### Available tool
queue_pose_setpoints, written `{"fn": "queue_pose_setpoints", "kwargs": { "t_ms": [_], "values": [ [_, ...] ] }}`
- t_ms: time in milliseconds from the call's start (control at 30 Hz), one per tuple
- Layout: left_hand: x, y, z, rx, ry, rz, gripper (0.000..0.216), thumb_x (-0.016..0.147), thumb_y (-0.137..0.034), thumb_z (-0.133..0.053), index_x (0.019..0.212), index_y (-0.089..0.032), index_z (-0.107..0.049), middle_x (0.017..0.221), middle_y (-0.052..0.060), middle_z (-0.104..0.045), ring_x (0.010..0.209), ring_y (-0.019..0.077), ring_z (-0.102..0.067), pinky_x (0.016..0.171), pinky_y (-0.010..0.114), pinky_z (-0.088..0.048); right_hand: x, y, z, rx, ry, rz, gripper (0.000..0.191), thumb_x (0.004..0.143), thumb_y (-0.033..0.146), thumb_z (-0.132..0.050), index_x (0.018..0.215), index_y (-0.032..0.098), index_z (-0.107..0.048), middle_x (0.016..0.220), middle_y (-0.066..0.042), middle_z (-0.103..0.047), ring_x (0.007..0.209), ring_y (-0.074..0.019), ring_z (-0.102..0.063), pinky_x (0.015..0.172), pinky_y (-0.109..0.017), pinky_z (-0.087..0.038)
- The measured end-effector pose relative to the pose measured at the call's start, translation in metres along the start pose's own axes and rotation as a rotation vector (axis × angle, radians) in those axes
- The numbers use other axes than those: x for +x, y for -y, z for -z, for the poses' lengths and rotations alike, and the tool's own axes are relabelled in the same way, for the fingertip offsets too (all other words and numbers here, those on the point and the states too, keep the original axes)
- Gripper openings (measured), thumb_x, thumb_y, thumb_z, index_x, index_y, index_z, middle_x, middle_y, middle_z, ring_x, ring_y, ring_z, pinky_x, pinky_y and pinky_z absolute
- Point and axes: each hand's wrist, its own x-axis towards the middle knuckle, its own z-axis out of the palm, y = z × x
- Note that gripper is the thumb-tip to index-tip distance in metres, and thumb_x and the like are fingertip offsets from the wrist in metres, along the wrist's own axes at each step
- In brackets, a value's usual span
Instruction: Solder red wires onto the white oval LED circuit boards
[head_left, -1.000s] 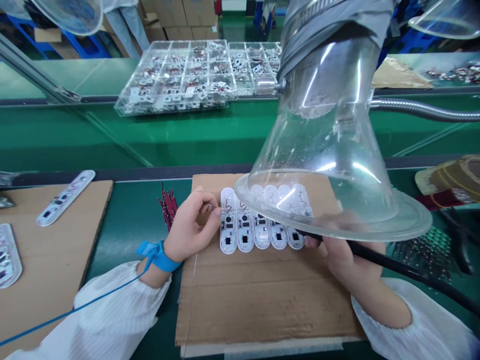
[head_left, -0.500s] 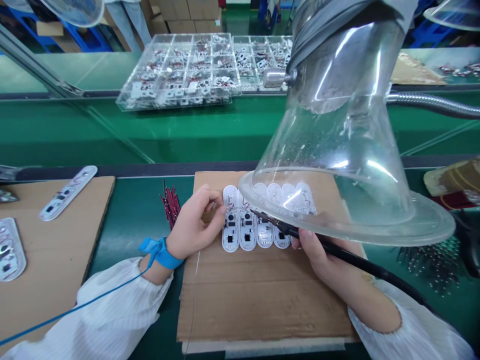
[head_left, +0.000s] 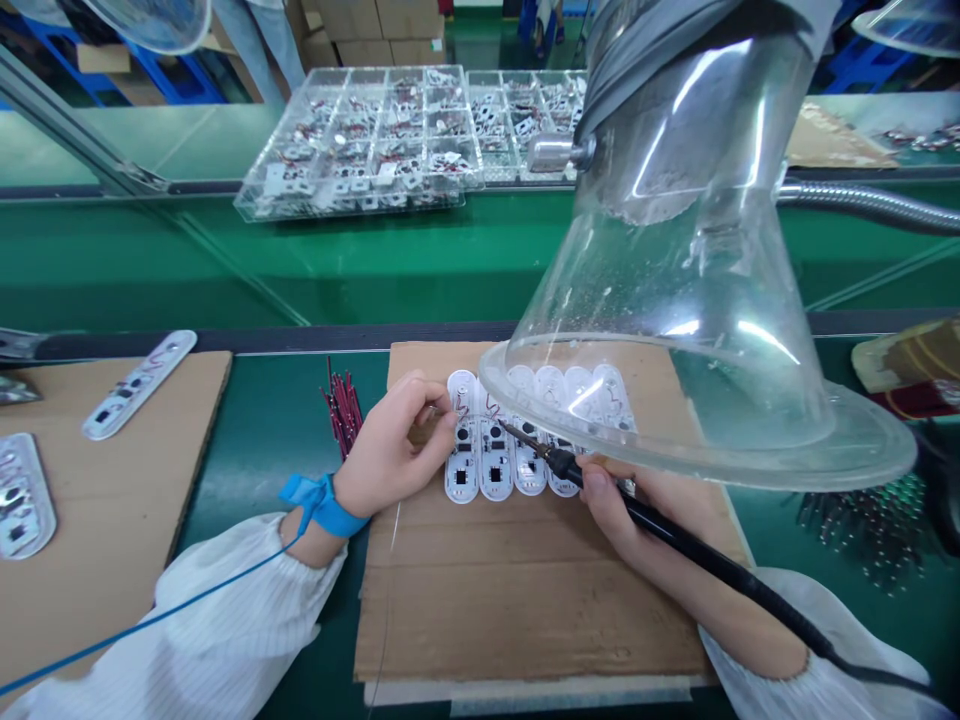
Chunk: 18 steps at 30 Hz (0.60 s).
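Observation:
My right hand [head_left: 611, 495] is closed around the black handle of a soldering iron [head_left: 559, 460]. Its tip points left and reaches the second circuit board [head_left: 495, 465] from the left in a row of white, rounded boards. My left hand [head_left: 409, 430] is pinched at the left end of that row, beside the first board [head_left: 461, 460]. A thin solder wire [head_left: 393, 540] trails down from under this hand; the pinched end is hard to see. A blue wrist strap [head_left: 326, 505] circles my left wrist. A clear fume hood [head_left: 675, 350] hides part of the row.
The boards lie on a cardboard sheet [head_left: 525, 600]. A bundle of dark red wires [head_left: 343, 410] is left of my left hand. More boards [head_left: 139, 385] rest on another cardboard [head_left: 127, 500]. Clear compartment trays [head_left: 360, 150] stand behind; small parts [head_left: 870, 525] lie at right.
The soldering iron has tilted more steeply, its handle end swinging down and its tip shifting slightly left. My right hand has moved a little left. My left hand stays almost in place.

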Motion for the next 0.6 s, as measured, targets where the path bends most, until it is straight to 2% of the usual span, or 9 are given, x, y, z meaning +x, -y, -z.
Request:
{"fn": "queue_pose_setpoints", "kwargs": {
  "t_ms": [100,200,300,400,467,533,600],
  "values": [
    [-0.001,0.001,0.001,0.000,-0.015,0.004,0.010,0.097,-0.013,-0.058,0.095,-0.022,-0.054,0.076,-0.004,-0.043,0.068,0.0141,-0.046,0.062,0.031,-0.037,-0.005,-0.002,-0.001,-0.031,-0.004,0.001,0.017,0.103,0.031,-0.065,0.088,0.027,-0.072,0.074,-0.001,-0.074,0.064,-0.0207,-0.072,0.064,-0.031,-0.061],
    [-0.002,0.002,0.001,-0.007,-0.028,0.003,0.010,0.097,-0.012,-0.057,0.096,-0.022,-0.055,0.076,-0.004,-0.043,0.068,0.0138,-0.046,0.062,0.030,-0.038,-0.005,-0.003,-0.001,-0.026,-0.006,0.018,0.019,0.102,0.026,-0.063,0.083,0.027,-0.069,0.071,0.000,-0.072,0.061,-0.0198,-0.070,0.059,-0.030,-0.057],
    [-0.003,0.003,0.001,-0.035,-0.060,0.018,0.010,0.098,-0.013,-0.057,0.095,-0.022,-0.056,0.077,-0.003,-0.045,0.068,0.0136,-0.046,0.063,0.030,-0.040,0.000,-0.003,-0.001,0.004,0.004,0.007,0.021,0.103,0.030,-0.063,0.083,0.027,-0.068,0.071,-0.001,-0.073,0.061,-0.0204,-0.070,0.058,-0.030,-0.058],
    [-0.003,0.004,0.001,-0.141,-0.189,0.140,0.005,0.101,-0.019,-0.058,0.098,-0.023,-0.059,0.078,-0.002,-0.053,0.066,0.0129,-0.050,0.061,0.029,-0.043,0.006,-0.004,0.001,0.046,0.028,-0.031,0.025,0.104,0.040,-0.065,0.083,0.026,-0.069,0.073,-0.001,-0.075,0.065,-0.0210,-0.073,0.064,-0.031,-0.061],
    [-0.001,0.007,0.004,-0.310,-0.238,0.274,0.004,0.104,-0.027,-0.059,0.102,-0.024,-0.059,0.072,-0.005,-0.051,0.055,0.0106,-0.046,0.052,0.027,-0.040,0.006,-0.006,0.003,0.081,0.033,-0.031,0.029,0.104,0.043,-0.064,0.082,0.025,-0.069,0.074,-0.001,-0.076,0.067,-0.0209,-0.073,0.065,-0.031,-0.062],
    [0.001,0.013,0.009,-0.489,-0.195,0.375,0.009,0.104,-0.034,-0.062,0.103,-0.025,-0.061,0.064,-0.009,-0.040,0.045,0.0083,-0.033,0.043,0.025,-0.031,0.003,-0.010,0.003,0.104,0.007,-0.031,0.031,0.105,0.043,-0.063,0.080,0.025,-0.069,0.073,-0.001,-0.075,0.066,-0.0210,-0.073,0.066,-0.032,-0.062],
    [0.001,0.019,0.013,-0.563,-0.129,0.403,0.011,0.102,-0.035,-0.066,0.100,-0.025,-0.063,0.063,-0.009,-0.034,0.045,0.0077,-0.027,0.042,0.024,-0.026,-0.002,-0.016,0.003,0.102,-0.066,-0.041,0.032,0.105,0.043,-0.063,0.079,0.026,-0.070,0.071,-0.002,-0.073,0.068,-0.0221,-0.072,0.071,-0.035,-0.063]
  ]
}}
